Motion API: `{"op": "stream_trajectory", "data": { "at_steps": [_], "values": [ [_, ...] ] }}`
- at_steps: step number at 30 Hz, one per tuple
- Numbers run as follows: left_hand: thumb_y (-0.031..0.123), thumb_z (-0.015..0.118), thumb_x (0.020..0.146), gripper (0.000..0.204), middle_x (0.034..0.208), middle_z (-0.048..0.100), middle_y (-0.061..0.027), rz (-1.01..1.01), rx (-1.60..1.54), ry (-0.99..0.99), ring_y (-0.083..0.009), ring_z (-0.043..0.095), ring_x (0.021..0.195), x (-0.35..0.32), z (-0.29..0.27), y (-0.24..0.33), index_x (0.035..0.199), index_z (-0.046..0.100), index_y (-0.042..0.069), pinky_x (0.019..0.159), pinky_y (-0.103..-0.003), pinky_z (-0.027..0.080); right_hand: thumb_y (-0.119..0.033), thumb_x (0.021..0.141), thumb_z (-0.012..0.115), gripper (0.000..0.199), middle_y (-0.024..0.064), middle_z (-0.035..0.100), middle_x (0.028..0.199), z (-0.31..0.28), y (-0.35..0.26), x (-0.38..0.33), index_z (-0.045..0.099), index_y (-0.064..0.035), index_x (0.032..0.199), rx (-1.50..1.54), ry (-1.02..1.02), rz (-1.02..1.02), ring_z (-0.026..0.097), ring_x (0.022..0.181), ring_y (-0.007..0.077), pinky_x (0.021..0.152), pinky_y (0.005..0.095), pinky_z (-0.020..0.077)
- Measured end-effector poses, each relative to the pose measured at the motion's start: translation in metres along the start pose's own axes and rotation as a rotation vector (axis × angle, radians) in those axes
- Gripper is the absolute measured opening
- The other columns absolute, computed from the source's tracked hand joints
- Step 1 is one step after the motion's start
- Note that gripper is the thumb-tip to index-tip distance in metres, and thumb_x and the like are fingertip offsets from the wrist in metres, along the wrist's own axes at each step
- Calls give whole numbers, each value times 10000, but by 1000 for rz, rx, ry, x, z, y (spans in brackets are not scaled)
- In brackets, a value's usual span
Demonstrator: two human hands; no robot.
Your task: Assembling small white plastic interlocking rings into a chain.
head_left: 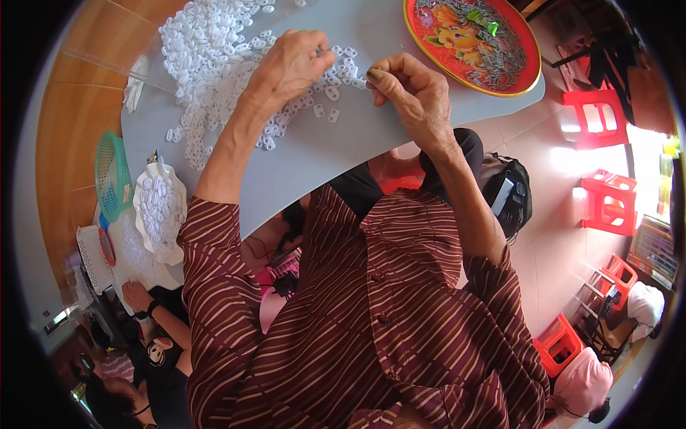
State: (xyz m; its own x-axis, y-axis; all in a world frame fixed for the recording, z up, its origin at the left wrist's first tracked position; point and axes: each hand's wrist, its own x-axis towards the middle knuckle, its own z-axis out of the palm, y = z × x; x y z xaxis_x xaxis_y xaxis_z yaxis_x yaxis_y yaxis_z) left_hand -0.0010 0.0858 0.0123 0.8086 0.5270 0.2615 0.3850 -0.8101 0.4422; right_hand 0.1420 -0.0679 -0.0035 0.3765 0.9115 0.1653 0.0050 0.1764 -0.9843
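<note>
Small flat white plastic pieces with holes (207, 53) lie heaped and spread over the grey table (307, 157). My left hand (286, 68) rests among them, its fingers curled in toward its fingertips near a few loose pieces. Whether a piece is between those fingers is hidden. My right hand (414, 89) is raised just right of the pieces, thumb and forefinger pressed together. Anything in that pinch is too small to make out. Beyond it stands a round red tray (527, 71) with a gold rim and a flower pattern, holding many small grey metal pins (500, 53) and a green wrapper (483, 23).
At the left, a scalloped white dish (179, 250) holds more white pieces, beside a green basket (114, 175). Another person's hand (136, 297) is near that dish. Red plastic stools (611, 204) stand on the tiled floor to the right, and a black bag (511, 200) is beside me.
</note>
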Motion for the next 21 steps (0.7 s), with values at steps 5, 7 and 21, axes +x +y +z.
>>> {"op": "stream_trajectory", "data": {
  "at_steps": [5, 7, 21],
  "values": [
    [116, 588, 781, 162, 740, 557, -164, 30, 44, -12, -341, 526, 775, 0, 6, 0, 780, 488, -12, 693, -421, 439, -112, 856, 643, 137, -9, 571, 661, 0, 4, 0, 634, 22, 884, -67, -5, -45, 503, 615, 43, 564, 193, 419],
    [89, 584, 776, 157, 757, 551, -157, -15, 15, -57, -337, 517, 804, -4, 1, 5, 774, 469, -17, 708, -410, 439, -106, 856, 640, 135, -12, 560, 666, 1, 3, 0, 639, 25, 888, -24, -3, -55, 490, 627, 43, 579, 190, 413],
    [164, 617, 866, 180, 773, 610, -6, -370, -930, 205, -74, 540, 737, -21, 12, 46, 951, 648, 9, 685, -214, 433, -149, 928, 549, 176, 65, 643, 806, -3, 5, 3, 582, 23, 944, 128, -79, -99, 635, 765, 119, 681, 240, 506]
  ]
}}
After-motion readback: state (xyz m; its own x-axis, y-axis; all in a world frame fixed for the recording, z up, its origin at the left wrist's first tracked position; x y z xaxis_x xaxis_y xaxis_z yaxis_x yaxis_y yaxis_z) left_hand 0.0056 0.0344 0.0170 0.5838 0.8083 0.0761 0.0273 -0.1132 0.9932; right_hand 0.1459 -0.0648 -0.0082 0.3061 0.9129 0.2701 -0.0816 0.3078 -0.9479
